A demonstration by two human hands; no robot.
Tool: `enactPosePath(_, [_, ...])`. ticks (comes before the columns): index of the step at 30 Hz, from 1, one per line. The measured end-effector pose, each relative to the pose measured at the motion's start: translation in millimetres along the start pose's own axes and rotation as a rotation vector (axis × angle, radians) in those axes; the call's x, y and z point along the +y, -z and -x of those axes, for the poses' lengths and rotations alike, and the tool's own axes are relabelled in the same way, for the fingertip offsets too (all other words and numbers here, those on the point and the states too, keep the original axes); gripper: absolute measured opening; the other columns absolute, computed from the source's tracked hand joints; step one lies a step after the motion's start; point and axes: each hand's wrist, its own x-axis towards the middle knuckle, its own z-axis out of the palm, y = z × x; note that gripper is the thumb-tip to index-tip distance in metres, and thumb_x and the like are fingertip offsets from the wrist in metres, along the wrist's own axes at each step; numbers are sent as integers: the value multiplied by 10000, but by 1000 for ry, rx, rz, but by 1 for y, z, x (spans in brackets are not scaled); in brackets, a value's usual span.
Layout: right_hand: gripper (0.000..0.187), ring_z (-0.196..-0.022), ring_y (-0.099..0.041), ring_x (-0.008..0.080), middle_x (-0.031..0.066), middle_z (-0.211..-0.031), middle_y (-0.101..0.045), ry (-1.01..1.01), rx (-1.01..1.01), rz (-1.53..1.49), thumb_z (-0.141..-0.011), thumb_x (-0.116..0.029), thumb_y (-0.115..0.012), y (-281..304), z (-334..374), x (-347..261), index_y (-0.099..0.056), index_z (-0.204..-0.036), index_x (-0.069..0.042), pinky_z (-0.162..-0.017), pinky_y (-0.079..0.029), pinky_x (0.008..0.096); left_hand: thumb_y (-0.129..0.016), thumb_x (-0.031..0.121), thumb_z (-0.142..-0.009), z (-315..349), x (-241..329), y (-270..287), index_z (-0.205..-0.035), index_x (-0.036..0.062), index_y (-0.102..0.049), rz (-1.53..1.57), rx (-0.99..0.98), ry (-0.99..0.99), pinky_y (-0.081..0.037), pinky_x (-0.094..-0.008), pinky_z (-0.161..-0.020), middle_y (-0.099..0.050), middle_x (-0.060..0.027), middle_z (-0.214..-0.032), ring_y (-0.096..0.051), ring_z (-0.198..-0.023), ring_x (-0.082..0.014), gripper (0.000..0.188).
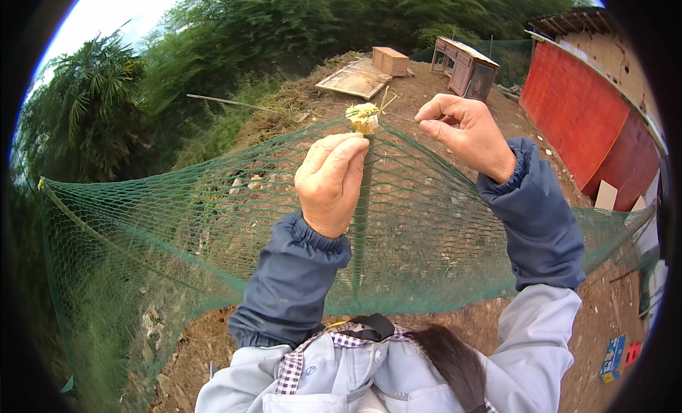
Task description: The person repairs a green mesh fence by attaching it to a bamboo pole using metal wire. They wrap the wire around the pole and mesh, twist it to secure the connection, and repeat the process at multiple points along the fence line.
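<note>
A post with a pale, splintered top stands upright in front of me, and green netting hangs from it to both sides. My left hand is closed in a pinch against the post just below its top; what lies between the fingertips is hidden. To the right of the post, my right hand is raised, with thumb and forefinger pinched on a thin strand of wire. The wire stretches from the post top to those fingertips. A yellowish strip sticks up beside the post top.
Another pole carries the net at the left. Beyond the net, a dirt slope holds a wooden board, a wooden box and an old cabinet. A red-walled shed stands right, and a blue-and-yellow carton lies lower right.
</note>
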Motion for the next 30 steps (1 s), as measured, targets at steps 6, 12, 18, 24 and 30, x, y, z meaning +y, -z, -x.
enactPosePath(6, [122,-769,-606,263,90,-795,-632,435,91,408,-696,-12,-692,-36,25,-40,-620,-792,-30,-683,-466,337,-677,-54,-736,2,2,-5,-894,12,-644,33,49,27,-507,-294,-696,-644,-105,-849,-634,-782,-231,174])
enactPosePath(12, [146,-766,-624,261,107,-833,-646,460,347,251,-709,8,-683,-77,22,-46,-634,-841,-29,-697,-479,336,-676,-51,-754,3,1,-6,-900,11,-645,129,109,71,-512,-277,-687,-650,-104,-861,-644,-774,-200,162])
enactPosePath(18, [184,-828,-632,255,103,-857,-655,445,512,144,-696,32,-689,-91,26,-45,-647,-865,-27,-695,-494,314,-672,-81,-737,3,-4,-6,-904,18,-642,180,103,125,-518,-279,-692,-657,-109,-873,-649,-791,-205,197])
enactPosePath(24, [251,-753,-588,235,48,-792,-623,539,606,222,-631,23,-705,-104,26,-44,-631,-859,-49,-646,-472,342,-663,-77,-708,5,-6,-9,-922,22,-652,115,106,-14,-519,-301,-728,-665,-105,-908,-649,-829,-224,236])
enactPosePath(30, [266,-756,-597,240,42,-793,-628,564,567,276,-633,35,-706,-108,25,-43,-640,-875,-54,-649,-472,340,-659,-59,-724,7,-3,-12,-929,8,-663,200,140,10,-521,-296,-728,-664,-121,-919,-650,-825,-228,216])
